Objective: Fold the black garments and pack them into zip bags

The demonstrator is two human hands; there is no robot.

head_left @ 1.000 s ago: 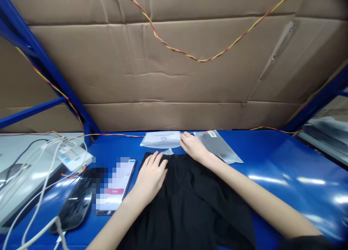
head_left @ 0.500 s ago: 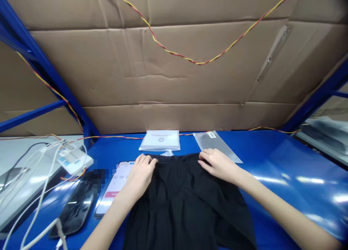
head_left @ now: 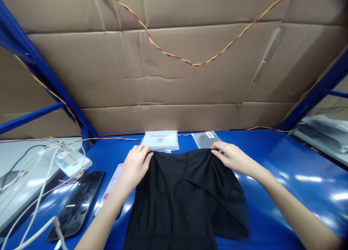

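Note:
A black garment [head_left: 179, 195] hangs between my two hands over the blue table, its top edge stretched nearly straight. Pinched at the left end of that edge is my left hand [head_left: 138, 161], fingers closed on the cloth. My right hand [head_left: 227, 156] grips the right end of the same edge. Folds run down the fabric, and a looser flap spreads to the lower right. The garment's lower end runs out of view at the bottom.
Behind the garment lie a white packet [head_left: 160, 140] and a clear bag [head_left: 205, 139] with a label. On the left are a black phone [head_left: 77, 206], a lit phone [head_left: 112, 184] partly behind my forearm, and white cables [head_left: 40, 192]. Bagged items [head_left: 323, 132] sit far right.
Both hands have moved apart and slightly up, pulling the garment's top edge wider and tauter. The flap at the lower right has swung a little left and up.

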